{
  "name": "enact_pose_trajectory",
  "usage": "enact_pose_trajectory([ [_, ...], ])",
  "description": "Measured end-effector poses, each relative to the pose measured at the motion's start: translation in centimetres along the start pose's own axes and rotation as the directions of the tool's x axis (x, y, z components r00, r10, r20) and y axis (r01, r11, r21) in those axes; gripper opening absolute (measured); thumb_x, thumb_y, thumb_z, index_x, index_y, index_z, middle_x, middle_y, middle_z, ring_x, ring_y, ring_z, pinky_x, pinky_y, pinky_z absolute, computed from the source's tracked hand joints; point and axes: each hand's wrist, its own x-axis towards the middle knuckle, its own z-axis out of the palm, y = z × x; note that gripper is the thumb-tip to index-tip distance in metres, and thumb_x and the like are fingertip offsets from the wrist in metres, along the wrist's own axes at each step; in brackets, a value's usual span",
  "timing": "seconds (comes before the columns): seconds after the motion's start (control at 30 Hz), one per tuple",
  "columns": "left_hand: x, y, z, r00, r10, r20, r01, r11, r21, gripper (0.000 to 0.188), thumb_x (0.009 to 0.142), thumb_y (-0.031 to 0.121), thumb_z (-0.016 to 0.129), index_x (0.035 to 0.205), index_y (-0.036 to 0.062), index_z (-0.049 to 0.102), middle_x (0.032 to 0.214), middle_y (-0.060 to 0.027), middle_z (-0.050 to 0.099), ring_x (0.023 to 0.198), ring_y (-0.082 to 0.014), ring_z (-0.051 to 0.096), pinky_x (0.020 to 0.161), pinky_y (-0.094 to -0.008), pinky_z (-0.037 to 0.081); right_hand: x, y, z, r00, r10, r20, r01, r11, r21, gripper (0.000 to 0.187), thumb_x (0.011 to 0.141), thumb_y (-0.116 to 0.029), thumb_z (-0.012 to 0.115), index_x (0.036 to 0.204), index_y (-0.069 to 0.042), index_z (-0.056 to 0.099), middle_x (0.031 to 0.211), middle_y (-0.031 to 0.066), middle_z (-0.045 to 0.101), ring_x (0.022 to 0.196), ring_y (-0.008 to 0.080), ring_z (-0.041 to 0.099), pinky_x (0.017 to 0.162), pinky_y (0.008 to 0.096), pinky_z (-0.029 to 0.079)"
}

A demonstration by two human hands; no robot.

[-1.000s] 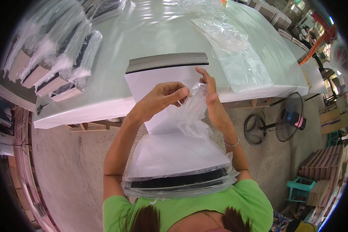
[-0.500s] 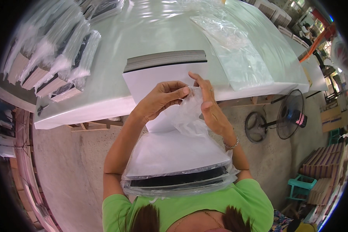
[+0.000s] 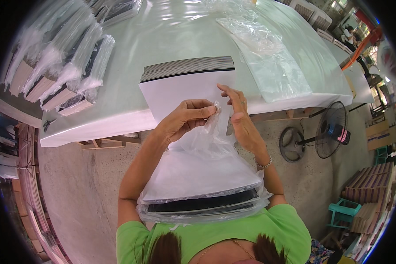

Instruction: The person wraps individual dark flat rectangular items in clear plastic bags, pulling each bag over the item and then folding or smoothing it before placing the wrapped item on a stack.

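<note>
A clear plastic bag leans against my body, with a white sheet and dark-edged flat boards inside. Its loose end is bunched into a narrow twist, and my left hand pinches the tip between thumb and fingers. Just right of that twist, my right hand is held up with its fingers apart and nothing in them. Beyond both hands a stack of grey boards rests at the table's near edge, a white face turned toward me. My hands hide part of that face.
Several plastic-wrapped board stacks lie on the table's left. Flat clear plastic bags lie on the right of the plastic-covered table. A dark tool sits at the left corner. A fan and a green stool stand right.
The bag's loose end has gone from spread out between both hands to a tight bunch in my left hand. My right hand has come away from it, slightly to the right.
</note>
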Motion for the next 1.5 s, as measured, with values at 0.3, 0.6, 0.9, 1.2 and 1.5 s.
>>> enact_pose_trajectory([
  [0.3,-0.1,-0.8,-0.3,1.0,0.031,-0.006,-0.031,0.999,-0.022,0.032,0.079,0.028,0.069,0.098,0.0042,0.062,0.087,0.0,0.06,0.078,-0.0068,0.057,0.072,-0.0176,0.048,-0.2,0.0,0.3,1.0,-0.012,-0.02,0.01,0.995,-0.1,0.067,0.091,-0.057,0.019,0.135,-0.009,0.033,0.129,0.0154,0.034,0.118,0.0311,0.03,0.103,0.0423,0.015],
  [0.6,-0.6,-0.9,0.4,1.0,0.017,0.005,-0.017,0.999,-0.037,0.031,0.079,0.027,0.07,0.094,0.0005,0.062,0.083,-0.0017,0.06,0.075,-0.0069,0.057,0.067,-0.0181,0.047,-0.4,-0.1,-0.2,0.995,-0.003,-0.104,-0.016,0.983,-0.184,0.066,0.091,-0.057,0.017,0.133,-0.01,0.037,0.127,0.016,0.035,0.114,0.0308,0.03,0.101,0.0419,0.019],
  [0.9,-0.8,-1.2,0.8,0.998,0.04,-0.054,-0.044,0.996,-0.082,0.032,0.076,0.031,0.072,0.09,0.0034,0.064,0.077,-0.0002,0.06,0.071,-0.0056,0.056,0.064,-0.0168,0.046,-0.7,0.2,-0.4,0.996,-0.007,-0.089,-0.014,0.973,-0.232,0.061,0.092,-0.053,0.019,0.131,-0.012,0.041,0.121,0.0176,0.038,0.105,0.03,0.034,0.097,0.0413,0.021],
  [1.2,-1.0,-1.4,0.3,0.999,0.031,-0.01,-0.031,0.999,-0.007,0.038,0.073,0.034,0.074,0.091,0.0029,0.063,0.076,-0.0003,0.06,0.065,-0.0059,0.056,0.058,-0.017,0.046,0.2,-2.4,-0.9,0.995,-0.09,-0.053,0.086,0.993,-0.078,0.043,0.067,-0.012,0.07,0.108,-0.011,0.059,0.107,0.0061,0.052,0.102,0.0245,0.043,0.09,0.0372,0.034],
  [1.5,-0.9,-2.3,-0.6,0.991,0.091,-0.093,-0.104,0.984,-0.145,0.032,0.08,0.031,0.068,0.095,0.004,0.06,0.081,-0.0001,0.059,0.069,-0.006,0.057,0.062,-0.0188,0.049,0.8,-0.9,0.1,0.969,-0.088,-0.231,0.206,0.803,0.559,0.015,0.08,-0.009,0.063,0.092,-0.004,0.056,0.085,0.003,0.056,0.073,0.0104,0.048,0.067,0.0227,0.041],
])
